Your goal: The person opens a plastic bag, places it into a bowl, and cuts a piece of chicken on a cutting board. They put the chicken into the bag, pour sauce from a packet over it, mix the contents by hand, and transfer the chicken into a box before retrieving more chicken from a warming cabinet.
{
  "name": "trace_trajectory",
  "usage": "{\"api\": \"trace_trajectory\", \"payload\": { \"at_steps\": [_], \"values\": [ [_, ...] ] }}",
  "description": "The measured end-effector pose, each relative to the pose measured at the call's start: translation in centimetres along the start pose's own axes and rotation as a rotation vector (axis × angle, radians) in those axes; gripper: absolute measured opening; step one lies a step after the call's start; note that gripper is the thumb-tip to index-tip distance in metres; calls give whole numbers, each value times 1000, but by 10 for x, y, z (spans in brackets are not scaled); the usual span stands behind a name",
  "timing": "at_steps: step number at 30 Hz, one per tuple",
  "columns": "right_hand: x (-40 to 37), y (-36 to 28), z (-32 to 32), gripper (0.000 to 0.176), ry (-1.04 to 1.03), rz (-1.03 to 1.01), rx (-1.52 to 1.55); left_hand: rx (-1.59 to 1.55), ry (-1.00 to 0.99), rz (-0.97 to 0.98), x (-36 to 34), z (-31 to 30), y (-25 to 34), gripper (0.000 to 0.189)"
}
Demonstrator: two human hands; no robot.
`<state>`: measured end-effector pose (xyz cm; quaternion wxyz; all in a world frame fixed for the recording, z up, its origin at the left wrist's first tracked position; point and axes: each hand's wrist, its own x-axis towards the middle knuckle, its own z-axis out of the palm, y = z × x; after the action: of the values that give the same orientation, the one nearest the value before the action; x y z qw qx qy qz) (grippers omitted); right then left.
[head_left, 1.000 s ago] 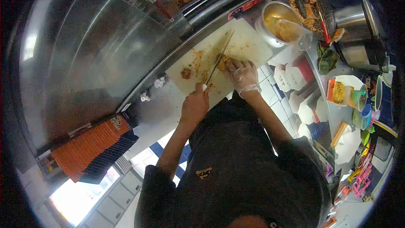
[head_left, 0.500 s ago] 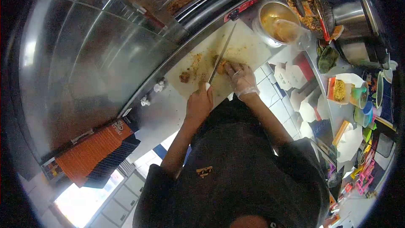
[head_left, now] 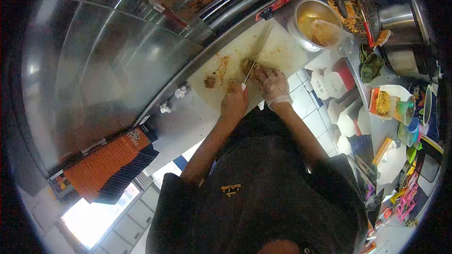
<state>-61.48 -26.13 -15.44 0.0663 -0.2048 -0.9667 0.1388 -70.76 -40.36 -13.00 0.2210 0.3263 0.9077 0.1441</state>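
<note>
My left hand (head_left: 234,101) is closed round the white handle of a long knife (head_left: 256,58). The blade slants up and right across a pale cutting board (head_left: 287,47), over a browned piece of food (head_left: 247,65) that looks like cooked meat. My right hand (head_left: 274,86), in a clear plastic glove, rests with curled fingers on that food, just right of the blade. Its fingers partly hide the food. A small browned chunk (head_left: 209,82) and scattered crumbs (head_left: 223,65) lie on the board's left part.
Beyond the board stands a metal pot (head_left: 316,22) of yellowish liquid with a clear plastic item in it. A pan (head_left: 346,7) of food is at the upper right. Crumpled white wads (head_left: 181,91) lie left of the board. Takeaway boxes (head_left: 383,102) stand right.
My left hand and the knife handle have moved forward and right, closer to my gloved hand. The gloved hand stays on the food. The whole view has shifted slightly.
</note>
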Motion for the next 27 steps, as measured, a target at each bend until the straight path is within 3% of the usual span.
{"api": "trace_trajectory", "payload": {
  "at_steps": [3,5,7,9,12,21,23,27],
  "values": [
    [-1,9,-2,49,62,-118,106,-25,27,125,6,-2,-2,38],
    [-2,12,-3,51,110,-88,100,-15,110,163,4,-7,-6,37],
    [-8,13,-7,52,149,-49,103,-29,68,109,-16,-23,4,38],
    [-16,15,-15,56,-40,125,183,-36,17,50,-30,-26,8,39],
    [-15,13,-20,58,-142,150,168,7,-33,77,-35,-18,11,38],
    [-12,13,-25,54,-172,91,95,59,151,140,-9,15,15,33],
    [-12,10,-28,53,-147,78,91,40,87,132,5,12,25,54],
    [-11,12,-17,46,-44,106,105,-8,33,127,7,-4,25,38]
  ]
}}
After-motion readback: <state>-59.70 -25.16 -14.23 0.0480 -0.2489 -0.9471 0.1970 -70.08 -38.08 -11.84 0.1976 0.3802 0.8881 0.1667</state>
